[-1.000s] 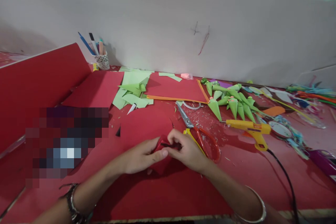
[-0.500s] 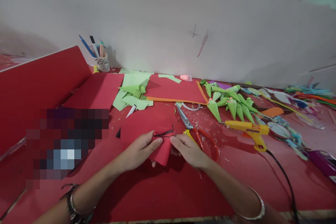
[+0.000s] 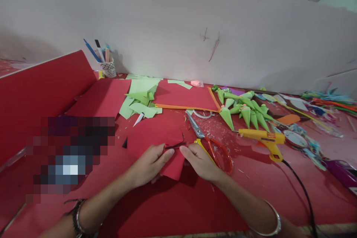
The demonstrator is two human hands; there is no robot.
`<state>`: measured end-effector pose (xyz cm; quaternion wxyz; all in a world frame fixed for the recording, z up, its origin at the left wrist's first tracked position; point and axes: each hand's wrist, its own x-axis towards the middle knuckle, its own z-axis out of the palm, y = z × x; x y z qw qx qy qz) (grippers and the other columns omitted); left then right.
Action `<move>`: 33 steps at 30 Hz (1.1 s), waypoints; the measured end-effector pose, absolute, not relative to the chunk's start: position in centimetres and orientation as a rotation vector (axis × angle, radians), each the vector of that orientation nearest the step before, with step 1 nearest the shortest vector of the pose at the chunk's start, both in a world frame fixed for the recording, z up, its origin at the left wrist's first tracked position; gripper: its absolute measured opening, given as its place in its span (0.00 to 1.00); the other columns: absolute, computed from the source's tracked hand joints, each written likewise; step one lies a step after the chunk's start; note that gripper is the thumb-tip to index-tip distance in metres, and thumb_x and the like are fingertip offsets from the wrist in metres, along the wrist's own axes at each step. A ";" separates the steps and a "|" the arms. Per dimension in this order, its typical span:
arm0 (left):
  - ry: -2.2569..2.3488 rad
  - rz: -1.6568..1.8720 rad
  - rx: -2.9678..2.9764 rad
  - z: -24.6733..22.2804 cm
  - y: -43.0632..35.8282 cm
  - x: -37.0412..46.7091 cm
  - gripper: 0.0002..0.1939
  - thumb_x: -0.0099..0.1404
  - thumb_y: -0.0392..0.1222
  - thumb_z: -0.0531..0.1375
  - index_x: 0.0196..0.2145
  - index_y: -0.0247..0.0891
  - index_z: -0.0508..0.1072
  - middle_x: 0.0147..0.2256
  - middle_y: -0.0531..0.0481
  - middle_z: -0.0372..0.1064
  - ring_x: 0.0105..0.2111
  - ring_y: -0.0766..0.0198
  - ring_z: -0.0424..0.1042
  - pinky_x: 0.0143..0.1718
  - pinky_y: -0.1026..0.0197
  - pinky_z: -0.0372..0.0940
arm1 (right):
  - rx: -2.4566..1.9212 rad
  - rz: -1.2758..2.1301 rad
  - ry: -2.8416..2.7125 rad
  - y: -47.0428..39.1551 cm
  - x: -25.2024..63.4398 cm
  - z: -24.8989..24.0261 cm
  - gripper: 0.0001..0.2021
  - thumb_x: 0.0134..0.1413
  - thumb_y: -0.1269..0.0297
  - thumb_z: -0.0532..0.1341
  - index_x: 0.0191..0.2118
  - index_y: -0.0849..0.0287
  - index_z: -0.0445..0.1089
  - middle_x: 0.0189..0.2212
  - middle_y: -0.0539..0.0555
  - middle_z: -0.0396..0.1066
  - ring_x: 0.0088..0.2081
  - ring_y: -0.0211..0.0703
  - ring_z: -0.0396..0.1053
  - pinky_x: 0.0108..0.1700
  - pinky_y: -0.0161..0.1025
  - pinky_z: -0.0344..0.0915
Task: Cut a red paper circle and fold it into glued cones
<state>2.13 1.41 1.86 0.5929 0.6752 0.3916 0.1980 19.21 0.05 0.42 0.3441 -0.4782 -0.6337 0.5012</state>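
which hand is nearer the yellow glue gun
Right: the right hand is left of the glue gun, beside the scissors; the left hand is farther left.

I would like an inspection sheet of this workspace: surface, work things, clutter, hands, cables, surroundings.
Surface: red table, scraps around the scissors.
Work things: folded red paper, dark lines across its top.
Clutter: green cones beyond the glue gun; pen cup at the back.
Left hand: holds the paper's left side.
Right hand: holds its right side.
Cables: black cord from the glue gun's handle to the near edge.
Surroundings: pale wall behind.
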 end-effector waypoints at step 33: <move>1.096 0.822 1.947 1.4 1.6 2.5 0.16 0.63 0.45 0.46 0.19 0.38 0.55 0.17 0.59 0.50 0.18 0.71 0.51 0.19 0.67 0.49 | -1.275 1.343 -1.962 -0.4 18.7 1.1 0.25 0.57 0.51 0.46 0.15 0.60 0.60 0.11 0.47 0.56 0.15 0.31 0.56 0.20 0.30 0.53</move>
